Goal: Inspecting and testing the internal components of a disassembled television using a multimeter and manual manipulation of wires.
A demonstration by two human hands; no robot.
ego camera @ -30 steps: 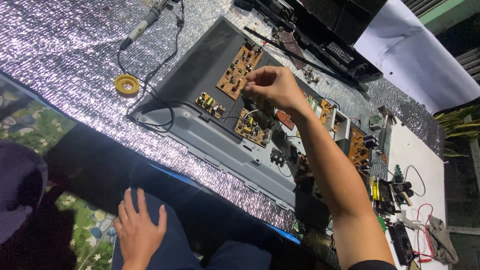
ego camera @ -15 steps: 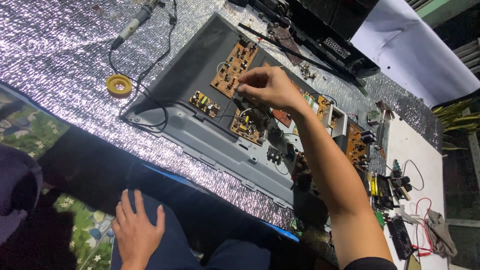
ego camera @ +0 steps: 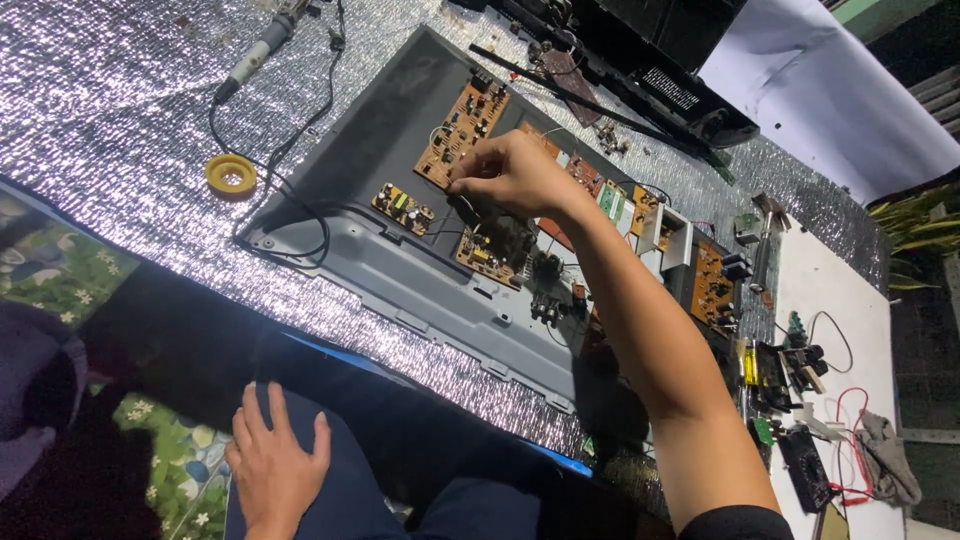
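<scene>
From my head view, my right hand [ego camera: 515,178] reaches out over the grey back panel [ego camera: 400,270] of a flat screen set lying open on the silver foil mat [ego camera: 90,110]. Its fingers are pinched narrow at the lower edge of the long brown circuit board [ego camera: 462,135], fingertips touching the board or something on it; the spot is too small for me to tell whether the grip actually holds a part. Just below the hand sits a small brown board [ego camera: 402,208] with yellow components, and beside my wrist a second brown board [ego camera: 490,255] partly hidden under a tangle of dark wires.

My left hand [ego camera: 275,470] lies flat and spread wide on my blue trouser leg [ego camera: 360,480], holding nothing, well apart from the panel.

On the mat to the left of the panel lies a yellow ring-shaped spool [ego camera: 231,175], and a black cable [ego camera: 290,150] curls past it from a grey pen-shaped tool [ego camera: 255,55] near the top edge. Beyond the panel a black casing [ego camera: 640,60] lies across the mat. To the right, on the white counter [ego camera: 850,330], more brown boards [ego camera: 712,285], small tools and red wires [ego camera: 850,440] are scattered near a grey cloth [ego camera: 888,455].
</scene>
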